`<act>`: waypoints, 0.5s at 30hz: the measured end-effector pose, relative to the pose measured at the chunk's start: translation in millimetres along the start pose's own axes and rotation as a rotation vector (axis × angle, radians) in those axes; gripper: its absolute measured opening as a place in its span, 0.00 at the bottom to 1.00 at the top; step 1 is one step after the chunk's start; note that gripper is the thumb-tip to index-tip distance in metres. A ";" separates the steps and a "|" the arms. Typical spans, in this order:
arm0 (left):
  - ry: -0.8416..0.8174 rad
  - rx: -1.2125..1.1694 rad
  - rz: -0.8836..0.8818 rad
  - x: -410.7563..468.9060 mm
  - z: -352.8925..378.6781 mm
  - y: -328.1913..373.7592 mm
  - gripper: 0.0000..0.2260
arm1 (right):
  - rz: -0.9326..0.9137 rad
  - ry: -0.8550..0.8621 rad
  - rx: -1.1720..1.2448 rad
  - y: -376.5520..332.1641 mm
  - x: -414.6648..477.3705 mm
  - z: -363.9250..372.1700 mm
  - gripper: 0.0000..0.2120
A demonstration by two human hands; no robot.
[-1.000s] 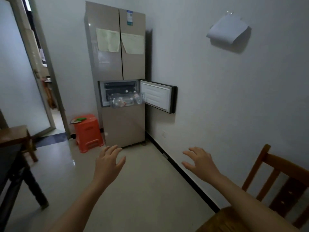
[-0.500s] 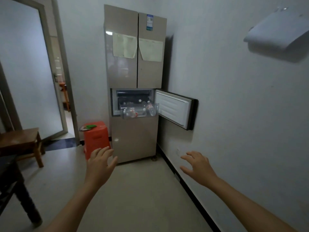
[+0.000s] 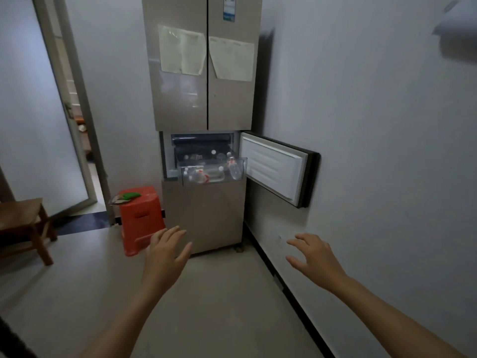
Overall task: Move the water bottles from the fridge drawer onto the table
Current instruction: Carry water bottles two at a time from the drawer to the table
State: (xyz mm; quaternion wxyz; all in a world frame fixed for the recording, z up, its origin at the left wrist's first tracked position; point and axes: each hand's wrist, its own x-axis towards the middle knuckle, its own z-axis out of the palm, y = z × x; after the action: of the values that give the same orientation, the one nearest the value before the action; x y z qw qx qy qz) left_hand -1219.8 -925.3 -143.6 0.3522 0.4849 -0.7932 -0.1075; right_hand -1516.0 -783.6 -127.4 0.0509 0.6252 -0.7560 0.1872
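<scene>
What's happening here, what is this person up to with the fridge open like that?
A person is facing a fridge, both arms stretched forward. The left hand and right hand are open and empty. The small door is swung open and the clear drawer is pulled out, with water bottles lying inside, untouched.

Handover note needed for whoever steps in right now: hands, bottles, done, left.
Left hand: open, empty, held out in front, above the floor.
Right hand: open, empty, fingers spread, near the wall.
Fridge: upper doors shut; the middle compartment door is swung open to the right, and the clear drawer is pulled out.
Water bottles: several lying in the drawer, exact count hard to tell.
Done: compartment opened, drawer out. No bottle in hand.
Left: reach the drawer, take the bottles out and carry them to the table, which is not clearly in view.
</scene>
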 end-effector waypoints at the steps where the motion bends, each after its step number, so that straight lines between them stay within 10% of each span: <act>1: -0.007 0.009 -0.001 13.0 9.9 3.0 0.32 | -0.003 -0.012 0.008 7.7 15.3 4.4 0.29; 15: 0.060 0.043 -0.048 193.7 123.4 27.1 0.30 | -0.160 0.005 0.123 104.2 239.9 46.3 0.33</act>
State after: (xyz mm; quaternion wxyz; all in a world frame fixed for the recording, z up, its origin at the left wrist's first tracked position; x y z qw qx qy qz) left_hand -1374.9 -1096.3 -131.5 0.3629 0.5141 -0.7726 -0.0844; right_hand -1660.3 -1006.4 -118.5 0.0293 0.6850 -0.6906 0.2300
